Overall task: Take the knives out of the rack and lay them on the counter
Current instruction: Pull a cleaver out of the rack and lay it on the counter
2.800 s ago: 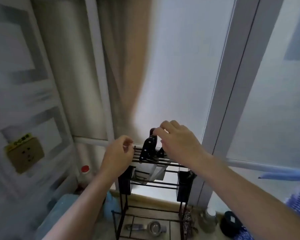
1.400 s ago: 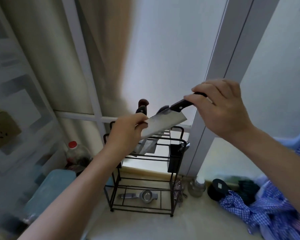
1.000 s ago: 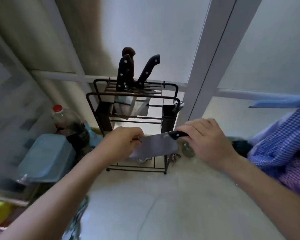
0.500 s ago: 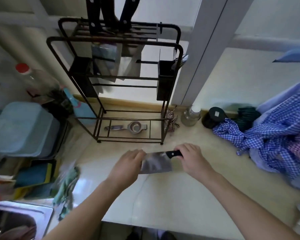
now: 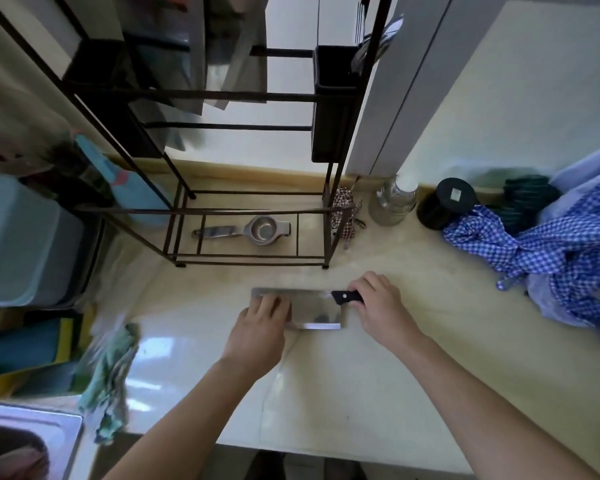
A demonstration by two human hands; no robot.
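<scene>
The cleaver [image 5: 310, 309] lies flat on the counter [image 5: 378, 386] before the rack [image 5: 222, 95]. Right hand [image 5: 381, 306] fingers wrap its handle; left hand [image 5: 260, 327] fingers press together on the blade, apparently steadying it.

No text, brand, number or sign can be read anywhere in the view; the black round lid [image 5: 455, 195] at the far right of the counter [image 5: 378, 382] carries a small pale square label, but nothing on it is legible; the cleaver [image 5: 312, 308] lying on the counter shows a bare, unmarked blade face, with only a pale rivet on its black handle; the clear bottle [image 5: 394, 202] just left of the lid has no printing that can be made out; the items at the left edge are too blurred to tell.
</scene>
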